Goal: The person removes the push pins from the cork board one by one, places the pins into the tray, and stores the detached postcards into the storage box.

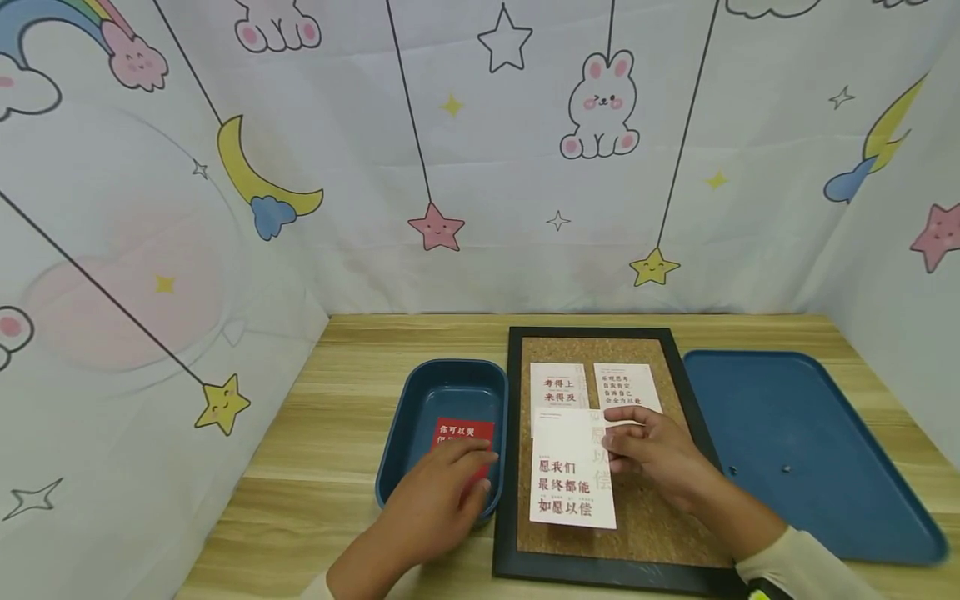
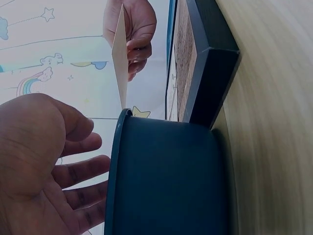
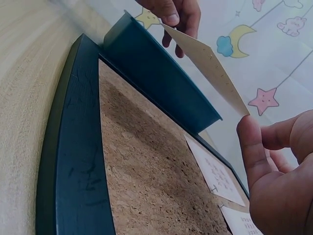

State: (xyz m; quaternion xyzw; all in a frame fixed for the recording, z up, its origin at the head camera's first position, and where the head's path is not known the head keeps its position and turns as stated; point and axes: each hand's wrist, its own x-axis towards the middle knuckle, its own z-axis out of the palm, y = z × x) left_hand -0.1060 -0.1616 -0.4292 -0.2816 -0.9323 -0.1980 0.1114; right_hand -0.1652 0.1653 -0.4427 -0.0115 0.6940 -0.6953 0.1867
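Left hand (image 1: 435, 508) reaching into blue bin (image 1: 420, 400), fingers loosely spread; right hand (image 1: 656, 454) pinching white card (image 1: 572, 471), raised off corkboard (image 1: 645, 525) only in wrist views.

Both hands are bare; a cream sleeve cuff (image 1: 795, 557) covers the right wrist.

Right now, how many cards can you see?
4. Two pinned at the top of the cork board: left card, right card. A larger card in the right hand. A red card in the blue bin.
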